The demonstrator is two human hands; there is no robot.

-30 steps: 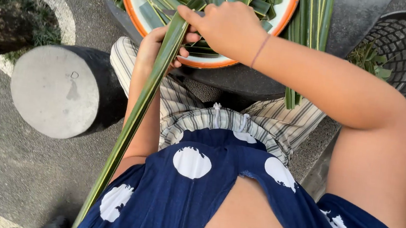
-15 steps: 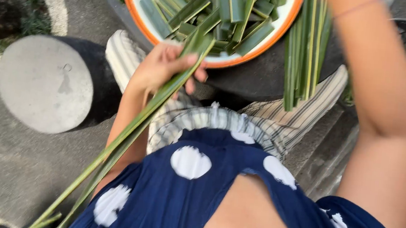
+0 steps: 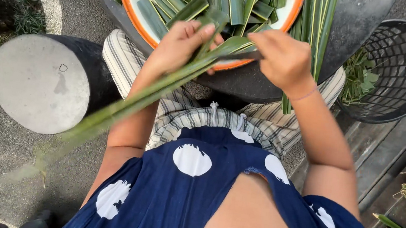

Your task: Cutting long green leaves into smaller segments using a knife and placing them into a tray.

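Two hands (image 3: pixel 229 52) on long glossy leaves (image 3: pixel 135 100)

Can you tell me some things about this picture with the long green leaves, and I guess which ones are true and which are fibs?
1. The left hand holds long green leaves. True.
2. The round bowl with the orange rim is empty. False: it is full of cut leaf pieces.
3. The right hand is down on the lap. False: it is up at the bowl's edge, its fingers at the leaves.
4. A black mesh basket stands at the right. True.
5. The round stone block at the left is bright red. False: it is grey on top with a black side.
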